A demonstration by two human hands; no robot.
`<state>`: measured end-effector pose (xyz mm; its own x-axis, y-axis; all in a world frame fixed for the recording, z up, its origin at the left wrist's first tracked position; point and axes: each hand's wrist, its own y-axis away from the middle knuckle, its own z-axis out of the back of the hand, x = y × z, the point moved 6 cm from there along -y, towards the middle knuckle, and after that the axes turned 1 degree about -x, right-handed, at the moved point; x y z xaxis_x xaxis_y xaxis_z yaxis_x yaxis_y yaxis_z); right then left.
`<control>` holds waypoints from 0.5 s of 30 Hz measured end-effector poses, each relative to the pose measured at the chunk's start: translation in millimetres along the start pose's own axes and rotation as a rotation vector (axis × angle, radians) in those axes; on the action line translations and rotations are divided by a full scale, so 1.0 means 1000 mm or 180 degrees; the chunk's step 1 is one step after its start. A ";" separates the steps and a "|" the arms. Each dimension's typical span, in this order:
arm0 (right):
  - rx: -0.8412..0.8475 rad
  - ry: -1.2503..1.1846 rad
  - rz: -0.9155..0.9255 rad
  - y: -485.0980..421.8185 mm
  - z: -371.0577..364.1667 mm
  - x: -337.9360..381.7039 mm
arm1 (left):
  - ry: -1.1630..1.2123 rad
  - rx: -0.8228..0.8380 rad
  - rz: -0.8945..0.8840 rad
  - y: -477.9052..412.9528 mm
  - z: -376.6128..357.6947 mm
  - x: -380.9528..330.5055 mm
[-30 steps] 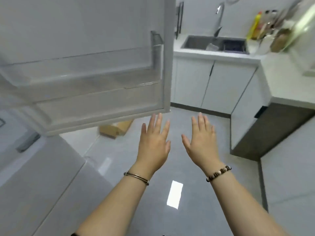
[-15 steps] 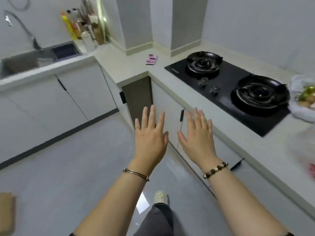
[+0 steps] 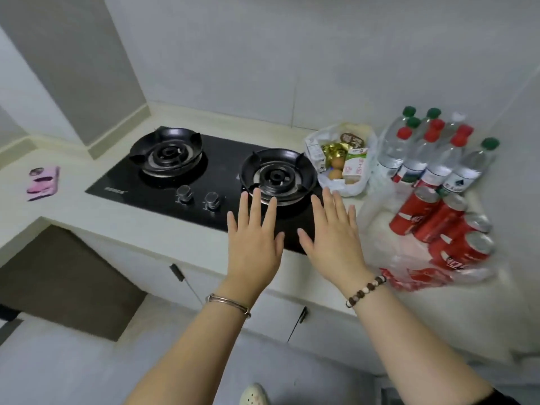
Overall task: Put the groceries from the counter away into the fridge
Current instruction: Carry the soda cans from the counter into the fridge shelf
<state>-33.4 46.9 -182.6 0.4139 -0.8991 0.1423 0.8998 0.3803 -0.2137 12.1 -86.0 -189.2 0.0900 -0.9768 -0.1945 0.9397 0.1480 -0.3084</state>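
both hands are empty right now. the left hand (image 3: 252,244) is flat, fingers straight and spread, back of the hand facing the camera, hovering over the front edge of the black stove (image 3: 222,171). the right hand (image 3: 333,244) is just beside it, released the same way, fingers straight and a bit apart, gripping nothing. the two thumbs are near each other but not touching. there's a metal bangle (image 3: 228,302) on the left wrist and a bead bracelet (image 3: 366,290) on the right.

the groceries all sit on the counter (image 3: 117,220) to the right of the stove. a white plastic bag (image 3: 350,187) sits open just beside the right burner (image 3: 277,173), with two eggs (image 3: 337,163), small cartons (image 3: 355,168) and something in gold wrap inside. right of that is a bunch of water bottles (image 3: 432,159) with red and green caps, standing close together. in front of them, red soda cans (image 3: 438,220) are packed together, with a clear plastic bag (image 3: 377,229) around or over part of them. it's blurry there, so i can't tell exactly how many are inside. the right hand is near that clear bag but not touching it.

a pink phone (image 3: 43,179) lies on the far left of the counter, well apart from everything. two knobs (image 3: 198,197) sit at the stove's front.
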 end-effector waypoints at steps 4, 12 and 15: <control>-0.0126 0.0091 -0.0445 -0.006 0.007 -0.059 | 0.0174 0.0067 -0.0455 -0.041 -0.025 -0.049; -0.0132 0.0335 -0.1294 0.006 0.014 -0.180 | 0.0467 0.0435 -0.0899 -0.085 -0.070 -0.139; -0.0155 0.0338 -0.1591 0.010 0.019 -0.218 | 0.0719 0.0530 -0.0969 -0.101 -0.084 -0.174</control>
<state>-112.4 251.0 -197.1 -0.0840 -0.9866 0.1402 0.9757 -0.1100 -0.1896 -125.7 82.3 -202.4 -0.2576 -0.9107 -0.3228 0.9544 -0.1876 -0.2323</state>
